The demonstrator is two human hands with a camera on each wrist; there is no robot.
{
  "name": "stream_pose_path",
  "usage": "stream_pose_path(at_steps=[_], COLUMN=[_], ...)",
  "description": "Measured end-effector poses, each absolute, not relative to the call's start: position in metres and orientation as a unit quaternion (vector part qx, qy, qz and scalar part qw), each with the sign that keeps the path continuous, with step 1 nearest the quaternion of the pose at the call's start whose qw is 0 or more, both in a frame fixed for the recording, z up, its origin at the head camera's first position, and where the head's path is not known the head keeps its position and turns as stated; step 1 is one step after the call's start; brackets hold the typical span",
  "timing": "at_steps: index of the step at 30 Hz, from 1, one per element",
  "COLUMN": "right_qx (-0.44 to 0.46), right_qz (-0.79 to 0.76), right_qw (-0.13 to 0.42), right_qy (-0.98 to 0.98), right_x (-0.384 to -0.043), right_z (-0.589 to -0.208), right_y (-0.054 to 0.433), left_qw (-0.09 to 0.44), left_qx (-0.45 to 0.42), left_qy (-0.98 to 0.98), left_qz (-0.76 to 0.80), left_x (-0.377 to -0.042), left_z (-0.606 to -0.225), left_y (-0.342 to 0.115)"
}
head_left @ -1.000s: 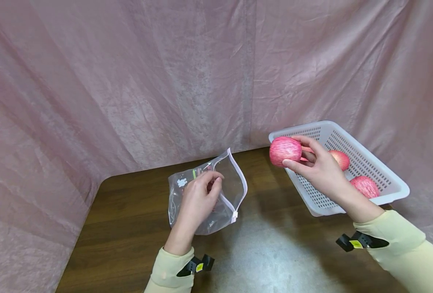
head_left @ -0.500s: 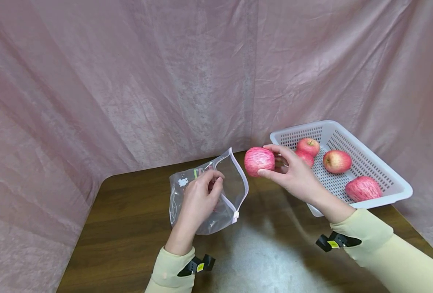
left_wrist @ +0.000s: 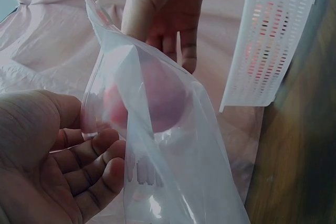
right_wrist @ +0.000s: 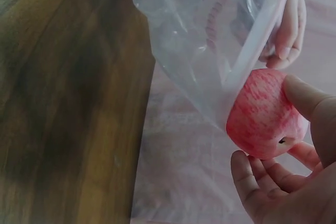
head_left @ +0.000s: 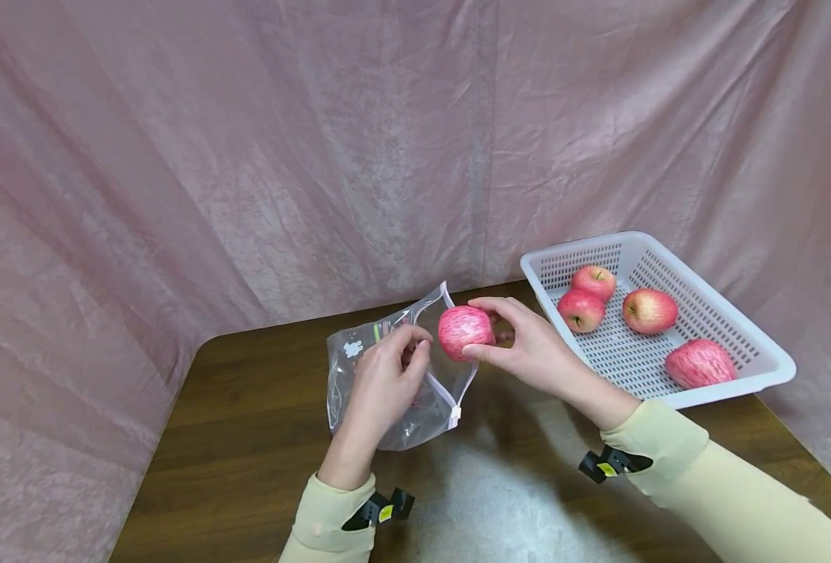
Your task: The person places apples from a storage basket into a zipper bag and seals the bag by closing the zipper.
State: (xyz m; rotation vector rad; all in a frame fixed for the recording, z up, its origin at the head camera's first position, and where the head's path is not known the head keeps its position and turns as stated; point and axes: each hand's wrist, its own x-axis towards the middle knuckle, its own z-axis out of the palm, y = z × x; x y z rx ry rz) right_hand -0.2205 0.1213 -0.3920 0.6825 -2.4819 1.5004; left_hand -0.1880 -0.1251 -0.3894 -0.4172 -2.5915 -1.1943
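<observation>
My left hand [head_left: 387, 375] pinches the edge of a clear zip bag [head_left: 348, 391], whose mouth gapes to the right with a pale slider [head_left: 454, 414] at its near corner. Between the thumb and fingers of my right hand [head_left: 528, 344] is a pink-red apple [head_left: 463, 332], right at the bag's mouth. From the left wrist view, the apple [left_wrist: 163, 98] shows through the clear plastic. In the right wrist view the apple [right_wrist: 265, 114] overlaps the bag's zip edge, its small dark stem end facing the palm. Printed marks, one a white animal figure, show on the bag.
A white perforated basket [head_left: 725, 320] stands at the right with several apples inside, among them a striped pink apple [head_left: 700, 363] near its front corner. The dark wooden table [head_left: 246, 438] meets a pink curtain [head_left: 316, 156] at the back.
My right hand has carried the apple leftward from above the basket to the bag's mouth, bringing the basket's apples into fuller view. The left hand and bag have barely moved.
</observation>
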Motion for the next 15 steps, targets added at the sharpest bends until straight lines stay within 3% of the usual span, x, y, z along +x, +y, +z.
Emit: stream_pose_path(at_steps=[15], right_qx=[0.23], right_qz=[0.408], right_qw=[0.095], right_qy=[-0.879], right_x=[-0.2186], right_z=[-0.396], right_y=[0.1137], left_qw=[0.121], left_qx=[-0.146], left_qy=[-0.892], left_qz=[-0.41], left_x=[-0.1866], left_z=[-0.3888], left_y=[-0.1239])
